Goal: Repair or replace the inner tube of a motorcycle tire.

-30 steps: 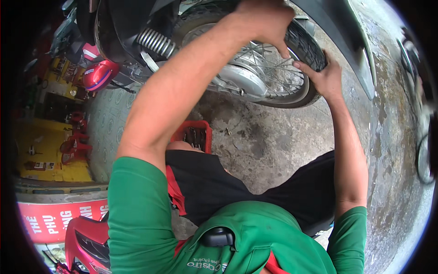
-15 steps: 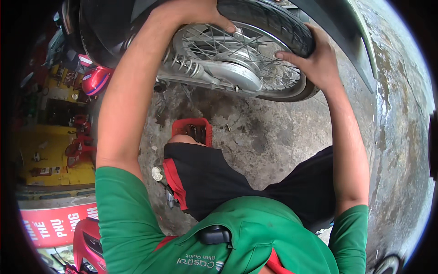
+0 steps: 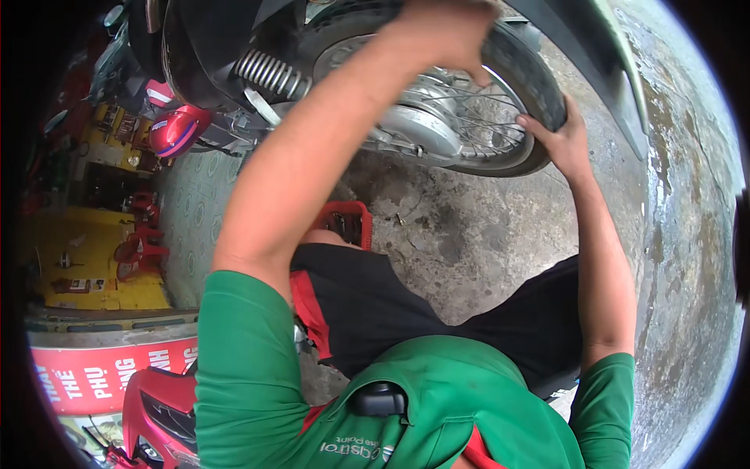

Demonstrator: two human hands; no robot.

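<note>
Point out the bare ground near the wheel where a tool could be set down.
Bare concrete floor lies under the rear wheel, between the red crate and the right hand. More lies right of the right forearm. It is crowded at the tyre, where the left hand grips, and around the spring.

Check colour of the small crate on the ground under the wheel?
Red plastic crate, seen in the head view, below the spoked wheel.

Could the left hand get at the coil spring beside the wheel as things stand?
Probably yes. The left hand rests on top of the tyre, and the coil spring lies uncovered just left of that forearm. Only a dark body panel crowds the spring's far side.
</note>
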